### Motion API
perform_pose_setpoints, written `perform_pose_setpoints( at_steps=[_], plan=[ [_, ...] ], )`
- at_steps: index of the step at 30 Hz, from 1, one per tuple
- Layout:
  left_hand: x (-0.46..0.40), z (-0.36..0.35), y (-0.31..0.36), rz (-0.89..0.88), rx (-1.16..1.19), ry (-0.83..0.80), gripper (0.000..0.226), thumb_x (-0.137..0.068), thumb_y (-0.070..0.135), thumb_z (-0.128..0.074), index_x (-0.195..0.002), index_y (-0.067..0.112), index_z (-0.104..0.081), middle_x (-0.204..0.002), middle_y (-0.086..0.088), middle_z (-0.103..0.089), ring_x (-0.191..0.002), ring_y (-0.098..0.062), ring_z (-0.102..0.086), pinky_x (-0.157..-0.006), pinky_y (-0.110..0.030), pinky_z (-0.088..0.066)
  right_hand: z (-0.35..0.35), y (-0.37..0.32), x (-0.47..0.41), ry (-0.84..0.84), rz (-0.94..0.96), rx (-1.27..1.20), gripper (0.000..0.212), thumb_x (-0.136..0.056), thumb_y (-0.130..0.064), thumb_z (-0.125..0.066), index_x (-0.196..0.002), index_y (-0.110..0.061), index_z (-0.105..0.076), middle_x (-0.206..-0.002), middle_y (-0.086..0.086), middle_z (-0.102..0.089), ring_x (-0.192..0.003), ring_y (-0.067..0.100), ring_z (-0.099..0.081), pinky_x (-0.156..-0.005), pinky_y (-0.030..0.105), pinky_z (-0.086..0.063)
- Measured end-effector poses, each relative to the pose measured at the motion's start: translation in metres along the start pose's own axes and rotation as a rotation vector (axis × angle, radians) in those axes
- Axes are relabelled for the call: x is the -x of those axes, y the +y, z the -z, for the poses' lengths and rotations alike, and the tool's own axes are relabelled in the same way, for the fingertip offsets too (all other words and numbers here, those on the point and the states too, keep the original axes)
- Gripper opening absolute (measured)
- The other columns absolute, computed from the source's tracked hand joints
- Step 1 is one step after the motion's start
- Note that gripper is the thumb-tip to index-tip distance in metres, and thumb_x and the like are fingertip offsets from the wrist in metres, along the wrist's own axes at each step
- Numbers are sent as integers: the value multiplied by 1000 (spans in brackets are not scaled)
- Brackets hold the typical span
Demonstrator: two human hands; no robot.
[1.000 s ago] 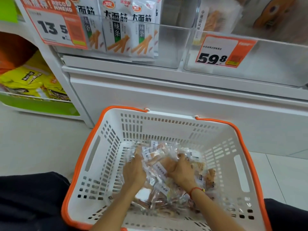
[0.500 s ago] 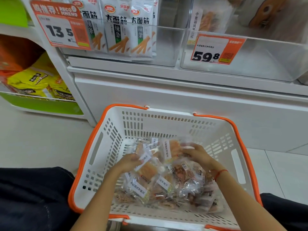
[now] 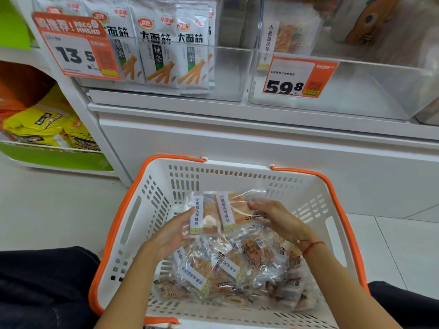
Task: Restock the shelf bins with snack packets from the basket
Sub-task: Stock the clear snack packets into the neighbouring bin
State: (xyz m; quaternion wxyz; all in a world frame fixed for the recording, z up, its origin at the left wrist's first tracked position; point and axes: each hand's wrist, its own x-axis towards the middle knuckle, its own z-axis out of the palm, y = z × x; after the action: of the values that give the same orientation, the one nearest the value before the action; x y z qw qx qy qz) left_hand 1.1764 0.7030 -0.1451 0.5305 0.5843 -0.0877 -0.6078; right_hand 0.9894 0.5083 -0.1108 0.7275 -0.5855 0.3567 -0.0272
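Observation:
A white basket with orange rim (image 3: pixel 152 200) sits on the floor before the shelf, holding several clear snack packets (image 3: pixel 228 269) with white labels. Between my two hands I hold a few of these packets (image 3: pixel 221 214) raised above the pile. My left hand (image 3: pixel 171 233) grips their left edge, thumb on top. My right hand (image 3: pixel 273 217) holds their right side, fingers curved over them. Above, a clear shelf bin (image 3: pixel 356 91) with a 59.8 price tag (image 3: pixel 299 77) holds a similar packet at its back left.
A neighbouring clear bin (image 3: pixel 228 74) holds white spicy-strip packets (image 3: pixel 161 55) behind a 13.5 tag (image 3: pixel 76 51). Yellow bags (image 3: pixel 42 124) lie on a green-fronted lower shelf at left. My dark trouser legs (image 3: pixel 42 281) flank the basket on the pale floor.
My hands gathered packets from the pile and lifted a few up between them. The view has tilted up toward the shelf.

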Motion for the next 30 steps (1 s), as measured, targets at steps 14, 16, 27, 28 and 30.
perform_pose_setpoints(
  at_steps=[14,16,27,28,30],
  plan=[
    [0,-34,6,-36,-82,2,59,-89,62,-34,-137,29,-42,-133,2,-55,-124,-20,-51,-102,-41,-40,-59,30,-20,300,84,-11,66,-90,-16,-63,-145,-25,-28,-137,8,-46,-118,27,-56,-91,29,-51],
    [2,-34,4,-53,-144,67,49,-92,44,-46,-136,24,-38,-127,6,-52,-123,-21,-52,-97,-36,-43,-63,30,-23,312,110,54,65,-87,-18,-67,-143,-25,-34,-140,4,-43,-123,25,-51,-101,41,-47],
    [-12,-20,2,-87,-86,231,21,-94,12,-52,-115,14,-54,-116,-8,-63,-106,-22,-60,-79,-31,-51,-83,33,-45,325,101,-34,35,-92,-21,-61,-124,-14,-51,-113,4,-63,-93,14,-65,-82,30,-57],
    [-10,-14,3,-87,-135,248,24,-94,12,-52,-118,13,-51,-115,-5,-62,-105,-20,-60,-76,-28,-51,-83,37,-46,263,57,6,33,-96,-30,-53,-125,-15,-52,-116,6,-63,-98,17,-64,-88,36,-55],
    [-9,2,5,-88,-283,328,42,-92,20,-56,-131,9,-44,-124,-1,-57,-108,-19,-58,-80,-32,-53,-80,45,-45,189,-63,156,38,-102,-39,-34,-113,-14,-59,-108,8,-65,-89,11,-63,-90,41,-53]
  ],
)
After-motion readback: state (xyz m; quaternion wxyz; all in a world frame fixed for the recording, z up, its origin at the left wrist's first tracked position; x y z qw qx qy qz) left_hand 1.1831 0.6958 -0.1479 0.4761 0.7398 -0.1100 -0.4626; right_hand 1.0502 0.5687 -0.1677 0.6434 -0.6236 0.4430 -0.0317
